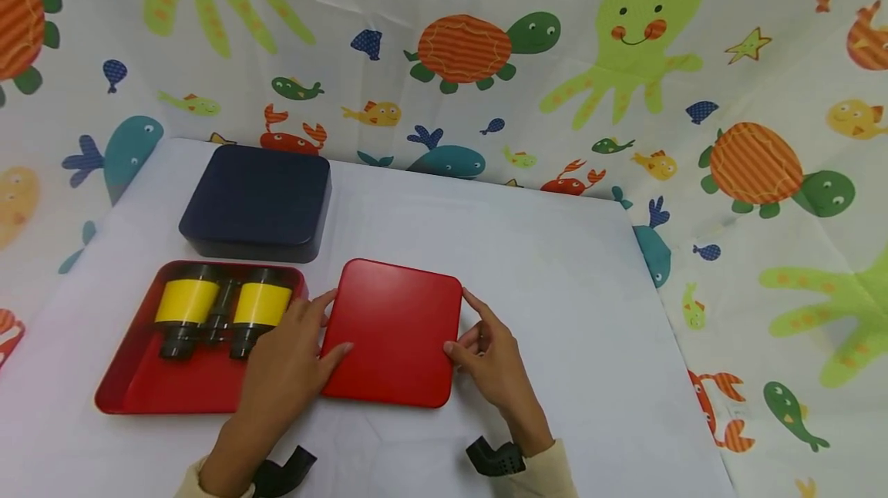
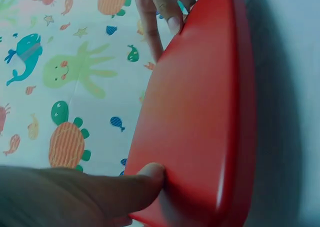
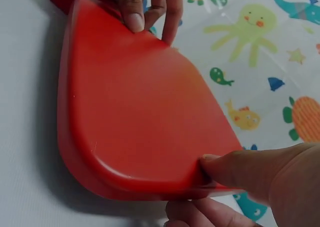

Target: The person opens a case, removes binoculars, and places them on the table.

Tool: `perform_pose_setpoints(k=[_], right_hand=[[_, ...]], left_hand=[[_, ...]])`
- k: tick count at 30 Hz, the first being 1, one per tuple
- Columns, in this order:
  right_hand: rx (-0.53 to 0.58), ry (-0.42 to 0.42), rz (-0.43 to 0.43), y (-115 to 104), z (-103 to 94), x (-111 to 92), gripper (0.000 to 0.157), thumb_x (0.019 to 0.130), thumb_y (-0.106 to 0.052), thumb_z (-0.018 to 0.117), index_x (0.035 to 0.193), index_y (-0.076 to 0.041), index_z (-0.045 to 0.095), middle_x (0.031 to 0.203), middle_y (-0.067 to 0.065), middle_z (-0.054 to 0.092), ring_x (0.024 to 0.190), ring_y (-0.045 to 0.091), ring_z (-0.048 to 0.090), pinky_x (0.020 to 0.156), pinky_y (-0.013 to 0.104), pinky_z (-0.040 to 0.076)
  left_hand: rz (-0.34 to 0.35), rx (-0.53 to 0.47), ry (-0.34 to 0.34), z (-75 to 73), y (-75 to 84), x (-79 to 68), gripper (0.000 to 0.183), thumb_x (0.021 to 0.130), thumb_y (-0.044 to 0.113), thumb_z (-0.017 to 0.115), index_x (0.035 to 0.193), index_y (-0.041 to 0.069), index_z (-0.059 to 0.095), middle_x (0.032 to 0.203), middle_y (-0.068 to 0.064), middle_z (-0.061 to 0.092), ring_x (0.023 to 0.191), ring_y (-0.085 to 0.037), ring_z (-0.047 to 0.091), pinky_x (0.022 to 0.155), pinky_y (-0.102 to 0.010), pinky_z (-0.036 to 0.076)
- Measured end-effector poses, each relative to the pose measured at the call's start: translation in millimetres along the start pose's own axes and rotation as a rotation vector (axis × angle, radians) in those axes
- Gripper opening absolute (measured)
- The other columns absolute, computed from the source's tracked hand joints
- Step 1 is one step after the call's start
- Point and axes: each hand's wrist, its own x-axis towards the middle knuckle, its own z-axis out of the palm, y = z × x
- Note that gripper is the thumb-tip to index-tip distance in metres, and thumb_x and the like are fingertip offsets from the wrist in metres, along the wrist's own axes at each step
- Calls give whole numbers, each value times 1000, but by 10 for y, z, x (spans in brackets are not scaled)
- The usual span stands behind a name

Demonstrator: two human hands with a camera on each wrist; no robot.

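A red square box (image 1: 391, 332) with rounded corners and a smooth, plain top is between both hands. My left hand (image 1: 287, 359) grips its left side, the thumb lying on the top face near the edge. On the opposite side, my right hand (image 1: 501, 367) pinches the edge, thumb on top and fingers (image 3: 210, 213) underneath. In both wrist views the box (image 2: 195, 102) shows its side wall above the white surface. The box's underside is hidden, so I cannot tell whether it is hollow.
Left of the box lies a shallow red tray (image 1: 149, 394) with black-and-yellow binoculars (image 1: 187, 301) inside, partly behind the left hand. A dark navy box (image 1: 257, 201) stands behind the tray. Cloth printed with sea animals (image 1: 465, 49) covers the back and right, bordering the white tabletop (image 1: 590, 328).
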Motion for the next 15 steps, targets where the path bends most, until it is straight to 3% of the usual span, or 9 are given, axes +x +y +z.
perform_pose_setpoints(k=[7,15], right_hand=[[-33,19,13,119,21,33,83,94,-8,80,164,-31,41,88,8,69,70,16,64,62,28,58],[-162,32,5,172,27,54,81,93,-11,81,163,-28,44,83,-1,69,69,12,63,61,24,54]], left_hand=[[17,45,38,145,65,26,90,77,27,96,151,1,53,116,-24,63,75,-27,62,67,-46,63],[-9,54,-24,330,74,69,91,78,22,95,151,-6,49,113,-28,60,79,-30,63,71,-46,64]])
